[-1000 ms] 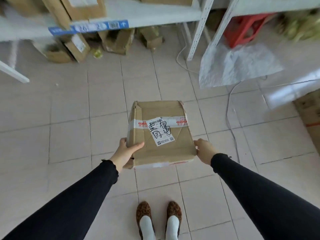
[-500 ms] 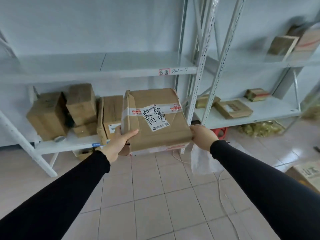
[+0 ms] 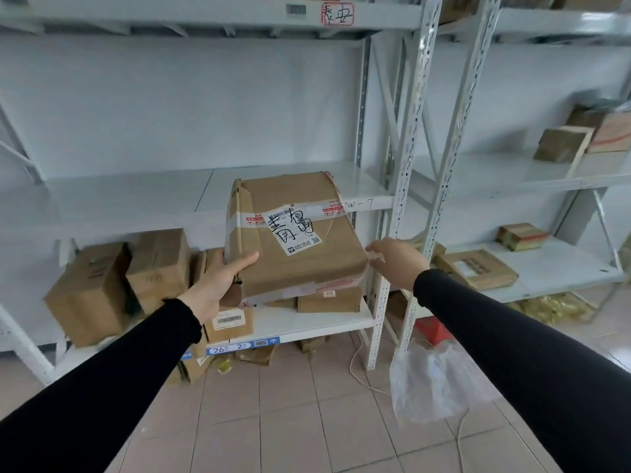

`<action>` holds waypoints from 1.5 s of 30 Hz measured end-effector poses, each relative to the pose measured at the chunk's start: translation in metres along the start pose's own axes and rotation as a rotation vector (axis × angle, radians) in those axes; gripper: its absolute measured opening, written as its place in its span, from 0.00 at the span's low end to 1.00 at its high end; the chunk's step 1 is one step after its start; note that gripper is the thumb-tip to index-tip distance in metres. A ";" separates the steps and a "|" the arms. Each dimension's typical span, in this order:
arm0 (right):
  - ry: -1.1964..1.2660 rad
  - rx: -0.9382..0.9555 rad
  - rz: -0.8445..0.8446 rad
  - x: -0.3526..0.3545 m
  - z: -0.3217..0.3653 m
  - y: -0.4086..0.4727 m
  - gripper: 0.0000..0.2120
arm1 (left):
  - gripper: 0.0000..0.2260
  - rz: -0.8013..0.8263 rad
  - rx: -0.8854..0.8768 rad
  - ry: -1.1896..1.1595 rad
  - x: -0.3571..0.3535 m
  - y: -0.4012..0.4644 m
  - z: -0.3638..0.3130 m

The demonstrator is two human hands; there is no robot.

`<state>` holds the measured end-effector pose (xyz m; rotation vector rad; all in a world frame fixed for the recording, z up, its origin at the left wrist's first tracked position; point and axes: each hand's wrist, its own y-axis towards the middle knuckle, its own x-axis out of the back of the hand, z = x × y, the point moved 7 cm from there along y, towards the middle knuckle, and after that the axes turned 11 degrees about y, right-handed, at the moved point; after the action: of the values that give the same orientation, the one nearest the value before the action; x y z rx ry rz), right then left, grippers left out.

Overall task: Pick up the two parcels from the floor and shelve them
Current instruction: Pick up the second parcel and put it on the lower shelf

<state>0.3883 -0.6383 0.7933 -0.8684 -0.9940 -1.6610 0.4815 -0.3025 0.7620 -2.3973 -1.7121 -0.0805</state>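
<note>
A brown cardboard parcel (image 3: pixel 293 233) with white tape and a label bearing black handwriting is held up in front of the white metal rack. Its far end reaches the front edge of the bare middle shelf (image 3: pixel 136 199). My left hand (image 3: pixel 222 278) grips its near left corner, thumb on top. My right hand (image 3: pixel 396 261) is at the parcel's near right edge, fingers spread, fingertips just touching the taped side. No second parcel is in view.
Several cardboard boxes (image 3: pixel 92 291) stand on the lower shelf (image 3: pixel 307 322), under the held parcel. Perforated uprights (image 3: pixel 406 165) separate this rack from the right one, which holds flat parcels (image 3: pixel 478 268). A white plastic bag (image 3: pixel 433 380) and a cable lie on the tiled floor.
The parcel has come up from above the floor to the height of the middle shelf and nearer the rack. My right hand has loosened from a full grip to fingertips at the edge.
</note>
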 end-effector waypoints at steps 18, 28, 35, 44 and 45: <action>-0.049 -0.027 -0.076 0.000 -0.014 0.207 0.15 | 0.44 0.073 -0.012 -0.061 0.012 0.241 -0.051; -0.059 0.001 -0.054 -0.008 -0.078 0.313 0.15 | 0.47 0.048 0.073 -0.006 -0.034 0.364 -0.059; -0.083 0.038 0.009 -0.024 -0.115 0.370 0.16 | 0.42 0.015 0.114 -0.008 -0.056 0.422 -0.060; 0.036 0.024 0.018 -0.044 -0.140 0.409 0.15 | 0.28 0.089 0.107 0.197 -0.062 0.476 -0.063; 0.038 0.021 0.014 -0.045 -0.141 0.410 0.15 | 0.26 0.094 0.097 0.223 -0.059 0.479 -0.064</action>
<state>0.7810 -0.8270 0.7820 -0.8254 -0.9758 -1.6469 0.9169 -0.5193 0.7548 -2.2966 -1.4694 -0.2356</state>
